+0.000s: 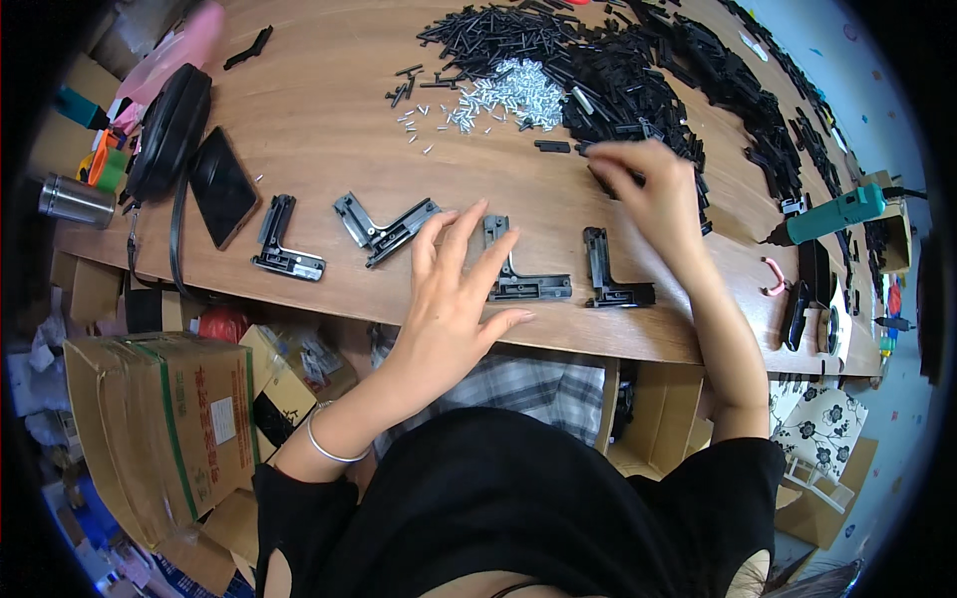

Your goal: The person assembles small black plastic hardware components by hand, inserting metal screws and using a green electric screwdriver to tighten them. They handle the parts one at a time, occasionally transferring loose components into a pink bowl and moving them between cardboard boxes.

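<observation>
Four black corner pieces are lying in a row near the table edge while a big pile is waiting, as the left hand is hovering with fingers spread wide, touching one, and the right hand is pinching a small black part from the pile.

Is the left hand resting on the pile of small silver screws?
No, the left hand hovers by an L-shaped black bracket; the silver screws lie farther back.
</observation>
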A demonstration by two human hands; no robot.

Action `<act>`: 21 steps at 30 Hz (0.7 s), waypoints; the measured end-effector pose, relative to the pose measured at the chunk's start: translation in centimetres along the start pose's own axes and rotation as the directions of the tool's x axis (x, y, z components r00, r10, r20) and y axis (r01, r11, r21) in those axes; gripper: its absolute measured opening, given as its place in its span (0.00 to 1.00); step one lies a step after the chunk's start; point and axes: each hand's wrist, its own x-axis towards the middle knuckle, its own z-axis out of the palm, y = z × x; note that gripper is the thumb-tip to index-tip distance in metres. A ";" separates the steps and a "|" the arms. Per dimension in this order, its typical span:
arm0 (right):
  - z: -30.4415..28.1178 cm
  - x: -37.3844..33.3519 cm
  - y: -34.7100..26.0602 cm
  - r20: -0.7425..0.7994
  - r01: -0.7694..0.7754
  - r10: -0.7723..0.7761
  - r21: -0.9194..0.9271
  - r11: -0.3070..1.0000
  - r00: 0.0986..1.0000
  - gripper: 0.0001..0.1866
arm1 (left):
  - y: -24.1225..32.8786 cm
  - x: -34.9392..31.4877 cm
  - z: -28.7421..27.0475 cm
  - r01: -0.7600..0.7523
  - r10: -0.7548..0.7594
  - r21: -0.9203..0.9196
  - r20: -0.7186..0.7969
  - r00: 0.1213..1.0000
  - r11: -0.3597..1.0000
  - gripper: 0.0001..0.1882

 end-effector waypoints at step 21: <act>1.0 6.2 5.7 0.096 -0.330 0.325 0.042 0.943 0.941 0.19 | 9.7 -1.5 -7.8 -0.146 0.095 -0.988 -0.150 0.984 -0.049 0.11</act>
